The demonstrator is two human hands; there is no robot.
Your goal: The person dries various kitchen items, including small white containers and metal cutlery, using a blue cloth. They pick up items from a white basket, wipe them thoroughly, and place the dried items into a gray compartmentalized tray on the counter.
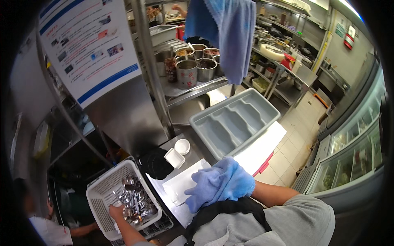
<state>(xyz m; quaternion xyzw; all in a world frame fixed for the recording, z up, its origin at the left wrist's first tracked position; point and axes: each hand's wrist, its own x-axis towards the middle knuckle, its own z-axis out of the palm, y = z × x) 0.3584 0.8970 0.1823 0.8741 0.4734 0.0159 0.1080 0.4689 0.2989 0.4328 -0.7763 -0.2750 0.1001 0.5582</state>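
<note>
My left hand [117,211] reaches into a white perforated plastic basket [106,193], its fingers at the edge of a pile of metal cutlery [137,200]. Spoons show among the pieces; whether my fingers grip any is unclear. Over my right hand lies a blue towel [215,184], bunched in front of my chest, so the hand and its fingers are hidden. Beyond the towel, a grey cutlery tray [234,123] with several long compartments rests on the counter. No cutlery shows in its compartments.
White small containers [175,157] and a black item [157,163] sit on the steel counter [187,135]. Metal pots [187,73] fill a shelf behind a steel post [154,70]. Another blue towel [234,40] hangs above. A co-worker [49,227] stands at left.
</note>
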